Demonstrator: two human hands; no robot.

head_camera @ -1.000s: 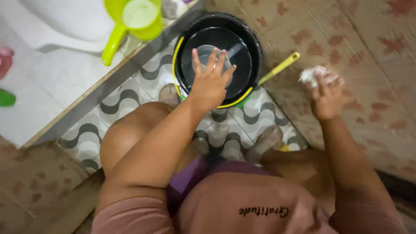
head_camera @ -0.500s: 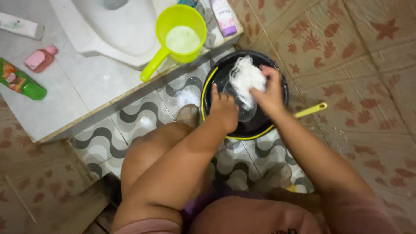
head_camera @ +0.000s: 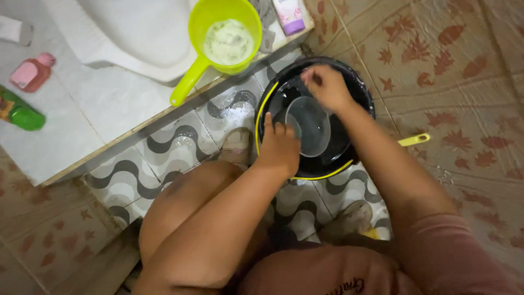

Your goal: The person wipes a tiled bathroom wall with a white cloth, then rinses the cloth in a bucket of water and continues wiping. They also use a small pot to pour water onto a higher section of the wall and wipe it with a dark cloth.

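Observation:
A black pan [head_camera: 357, 93] with a yellow rim and a yellow handle [head_camera: 414, 140] sits on the wavy grey-and-white floor tiles. Inside it lies a round glass lid or dish [head_camera: 311, 124]. My left hand [head_camera: 279, 145] grips the lid's near left edge. My right hand [head_camera: 326, 84] is closed at the lid's far edge, fingers bunched; whether it holds something small is not clear. My bare knee is under my left arm.
A lime green scoop [head_camera: 224, 38] with soapy water stands on the raised white-tiled ledge [head_camera: 103, 104]. A pink bottle [head_camera: 31, 72], a green bottle [head_camera: 19, 112] and a white-and-purple bottle [head_camera: 289, 13] rest there too. A white ceramic basin [head_camera: 131, 33] lies at top left.
The white scrubbing wad seen in my right hand half a second ago is no longer visible. A glass lid now shows in the pan, with my left hand on its edge.

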